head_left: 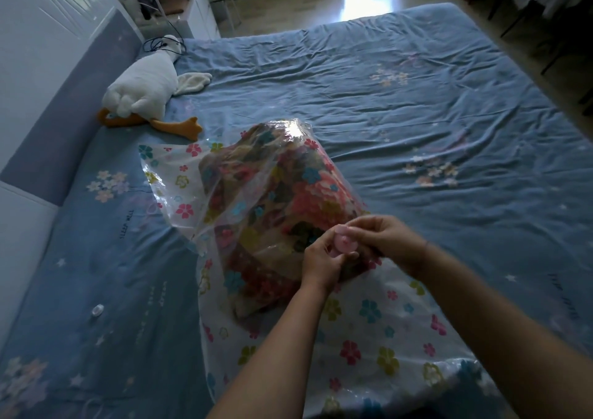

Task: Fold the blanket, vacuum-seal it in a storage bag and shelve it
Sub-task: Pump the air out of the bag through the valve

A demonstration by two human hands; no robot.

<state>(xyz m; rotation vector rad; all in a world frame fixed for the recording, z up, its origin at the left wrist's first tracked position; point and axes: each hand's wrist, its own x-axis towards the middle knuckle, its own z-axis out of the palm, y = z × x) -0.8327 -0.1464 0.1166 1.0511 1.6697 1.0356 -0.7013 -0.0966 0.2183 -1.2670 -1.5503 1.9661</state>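
Observation:
The folded floral blanket (272, 194) lies inside a clear storage bag (369, 322) printed with coloured flowers, on the blue bed. A round pink valve (342, 242) sits on the bag's near top. My left hand (321, 263) grips the valve from the left and below. My right hand (390, 240) pinches it from the right, fingers curled over its top edge. The bag's empty part spreads flat toward me.
A white plush goose (144, 88) with orange feet lies at the bed's far left by the padded headboard (57, 123). A small clear round cap (97, 310) rests on the sheet (417, 113) to the left. Wooden floor lies beyond the bed's far edge.

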